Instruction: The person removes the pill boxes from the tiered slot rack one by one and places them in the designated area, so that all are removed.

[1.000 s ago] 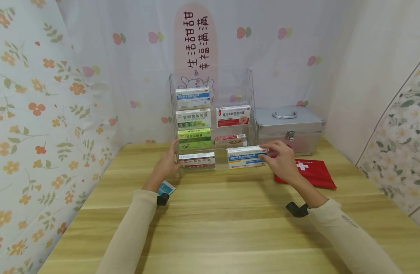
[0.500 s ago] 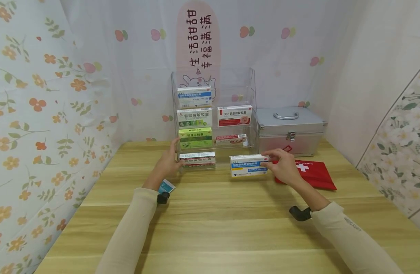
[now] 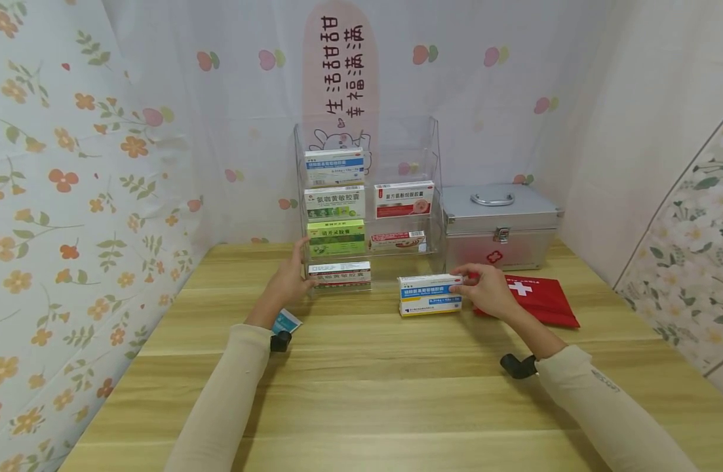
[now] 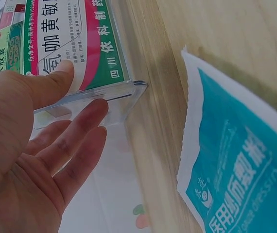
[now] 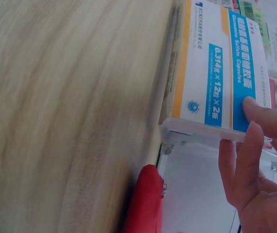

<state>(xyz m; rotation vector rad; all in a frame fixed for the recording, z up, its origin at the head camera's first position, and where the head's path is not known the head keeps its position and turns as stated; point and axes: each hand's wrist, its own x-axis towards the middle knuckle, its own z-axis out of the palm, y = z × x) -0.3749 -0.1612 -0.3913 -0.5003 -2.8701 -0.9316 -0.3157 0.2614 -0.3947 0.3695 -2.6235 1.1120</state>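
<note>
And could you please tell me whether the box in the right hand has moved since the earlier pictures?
Yes: the box now sits lower in the head view relative to the clear rack.

Rack [image 3: 369, 208] is clear glossy plastic. Held box [image 3: 430, 296]: smooth printed card, low sheen. Case [image 3: 476, 237]: satin metal, shiny handle [image 3: 493, 204]. Pouch [image 3: 544, 303] looks matt cloth. Table [image 3: 361, 380]: smooth wood grain.

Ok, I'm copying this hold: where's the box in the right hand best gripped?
Probably by its right end, coming from the right, as the right hand does: the box is slim and runs sideways in front of the rack, so this leaves its left end clear.
</note>
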